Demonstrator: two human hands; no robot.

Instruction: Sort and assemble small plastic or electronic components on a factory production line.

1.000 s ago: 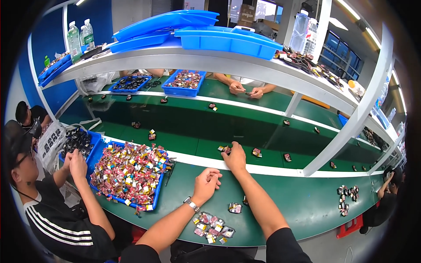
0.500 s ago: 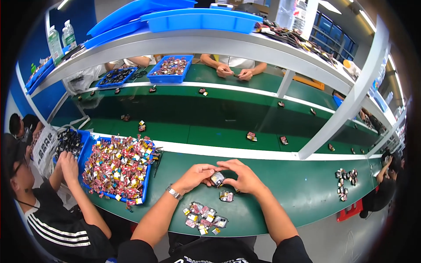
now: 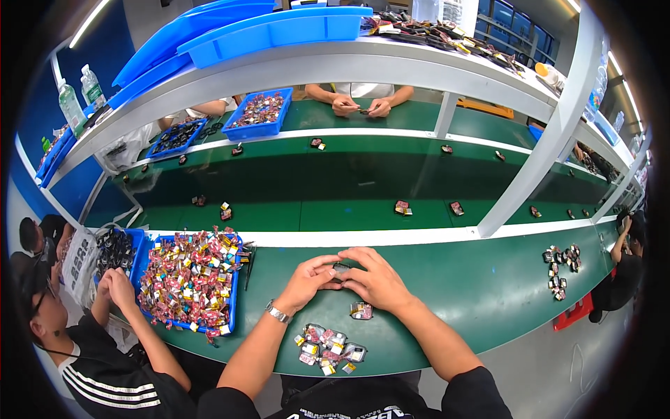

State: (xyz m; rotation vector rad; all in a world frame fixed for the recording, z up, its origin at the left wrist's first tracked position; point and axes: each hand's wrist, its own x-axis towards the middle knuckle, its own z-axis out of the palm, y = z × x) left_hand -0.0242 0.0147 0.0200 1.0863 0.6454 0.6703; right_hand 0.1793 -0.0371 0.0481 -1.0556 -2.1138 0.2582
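Note:
Both my hands meet over the green bench, fingers curled around a small dark-cased electronic unit (image 3: 340, 270). My left hand (image 3: 310, 283) grips it from the left, with a metal watch at the wrist. From the right, my right hand (image 3: 377, 281) holds its other side with thumb and fingers. Most of the unit is hidden by my fingers. Just below my right hand lies a similar unit (image 3: 361, 311) with a reddish board and a white-and-yellow part. Nearer to me is a loose cluster of such units (image 3: 328, 346).
At left, a blue tray (image 3: 234, 297) is heaped with red boards, beside a tray of black parts (image 3: 115, 248) and a co-worker (image 3: 115, 363). Beyond the white rail (image 3: 293, 238) runs a green belt (image 3: 314, 218) carrying scattered units. A shelf post (image 3: 530, 146) rises at right, near more units (image 3: 558, 269).
My fingers have closed further over the unit, so its light face no longer shows. The whole view has turned slightly. The co-worker's hands at left have shifted a little.

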